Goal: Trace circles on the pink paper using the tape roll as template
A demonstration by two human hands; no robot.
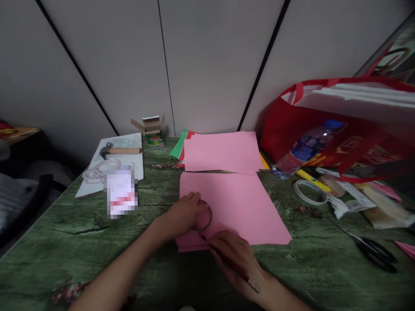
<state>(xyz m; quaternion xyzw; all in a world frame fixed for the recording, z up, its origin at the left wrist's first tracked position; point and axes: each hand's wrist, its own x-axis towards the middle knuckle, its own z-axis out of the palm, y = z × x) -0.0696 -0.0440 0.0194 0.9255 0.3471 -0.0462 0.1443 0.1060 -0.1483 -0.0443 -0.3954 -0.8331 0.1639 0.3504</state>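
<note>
Left hand point(185, 214) pressing ring point(205, 217) flat on pink sheet point(240, 203) near its front-left corner on bench point(65, 242); right hand point(238, 257) clamped on pencil point(227, 259), tip just right of ring, shaft running back-right toward wrist.

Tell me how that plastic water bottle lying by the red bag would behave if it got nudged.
The water bottle lies on its side, so it would probably roll rather than tip. It leans against the red bag, which likely blocks rolling that way. Its clear plastic looks thin, so it is probably light and may dent under a squeeze; how full it is cannot be told.
</note>
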